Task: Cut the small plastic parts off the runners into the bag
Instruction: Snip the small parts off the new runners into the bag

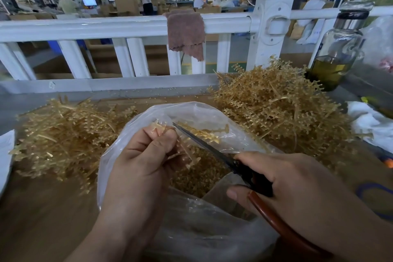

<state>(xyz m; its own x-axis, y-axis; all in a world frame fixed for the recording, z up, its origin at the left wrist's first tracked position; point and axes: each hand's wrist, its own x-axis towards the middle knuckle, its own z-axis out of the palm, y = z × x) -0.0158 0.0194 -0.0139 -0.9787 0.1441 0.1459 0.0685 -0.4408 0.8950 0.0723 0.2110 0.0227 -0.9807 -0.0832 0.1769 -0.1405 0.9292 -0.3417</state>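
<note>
Here, the bag (191,229) lies on a wooden table (42,208), white railing (85,27) behind.

Over the open clear bag (212,112), the left hand (144,155) pinches a bunch of amber runners (182,147) while the right hand (297,185) grips scissors (212,149), blades at the bunch. Cut parts (202,174) lie inside. Runner heaps sit left (63,134) and right (276,102).

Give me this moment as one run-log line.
step: cutting over bag | left hand: grips runners | right hand: holds scissors, tip at runners | bag: open, cut parts inside | runner piles: either side of bag
</note>
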